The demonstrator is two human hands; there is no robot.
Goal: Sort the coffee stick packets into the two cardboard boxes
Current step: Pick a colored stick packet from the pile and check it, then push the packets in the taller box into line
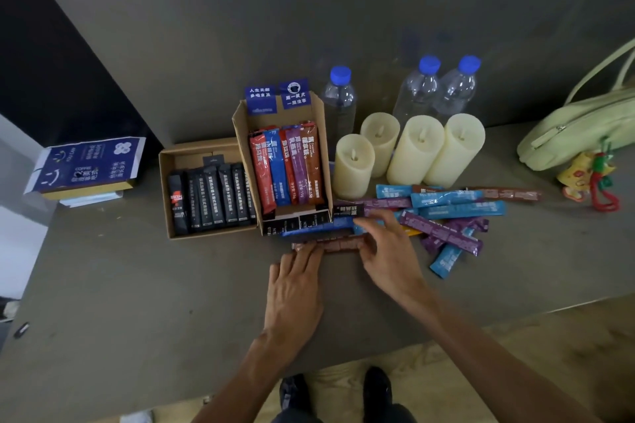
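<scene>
Two open cardboard boxes stand side by side on the grey table. The left box (165,182) holds several black stick packets (213,199). The right box (324,148) holds red, blue, purple and brown packets (285,172). A loose pile of blue, purple and brown packets (446,216) lies to the right of the boxes. A brown packet (338,245) lies in front of the right box, with a blue packet (316,228) just behind it. My left hand (295,288) rests straight fingers on the brown packet's left end. My right hand (388,251) pinches its right end between thumb and fingers.
Several cream candles (412,151) and three water bottles (421,89) stand behind the loose pile. A pale green bag (577,130) with a charm (591,178) lies at the right. A blue printed box lid (86,165) sits at the left. The table's front edge runs near my arms.
</scene>
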